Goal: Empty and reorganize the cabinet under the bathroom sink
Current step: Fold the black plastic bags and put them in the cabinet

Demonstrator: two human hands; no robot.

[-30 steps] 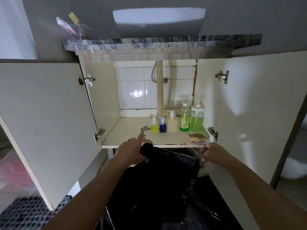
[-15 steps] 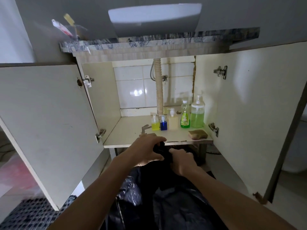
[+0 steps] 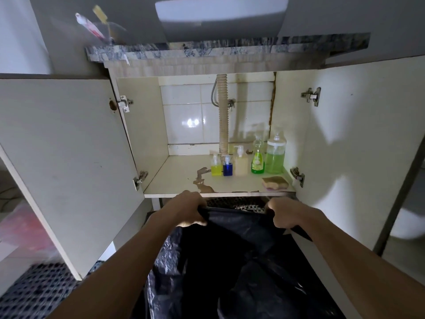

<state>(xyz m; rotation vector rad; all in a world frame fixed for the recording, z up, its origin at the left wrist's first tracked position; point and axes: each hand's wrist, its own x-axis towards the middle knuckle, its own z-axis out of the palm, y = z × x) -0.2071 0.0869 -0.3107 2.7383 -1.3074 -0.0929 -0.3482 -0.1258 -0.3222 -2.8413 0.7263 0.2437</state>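
Both doors of the cabinet (image 3: 181, 176) stand wide open. On its shelf, at the back right, stand a row of bottles: a small yellow one (image 3: 216, 168), a small blue one (image 3: 227, 168), a cream pump bottle (image 3: 240, 164), a green dish-soap bottle (image 3: 258, 161) and a tall pump bottle of green liquid (image 3: 275, 157). A sponge (image 3: 274, 182) lies at the front right. Just below the shelf edge, my left hand (image 3: 185, 209) and my right hand (image 3: 284, 214) each grip the rim of a black plastic bag (image 3: 230, 261), stretched between them.
A ribbed drain hose (image 3: 222, 116) runs down the tiled back wall. The left door (image 3: 62, 157) and right door (image 3: 358, 146) flank the opening. A marble counter (image 3: 218, 50) with the basin overhangs above. A checked mat (image 3: 34, 291) lies bottom left. The shelf surface is peeling near its front.
My hands, bunched together on the bag half a second ago, have spread apart and pulled the bag's rim wide. The camera moved slightly closer.
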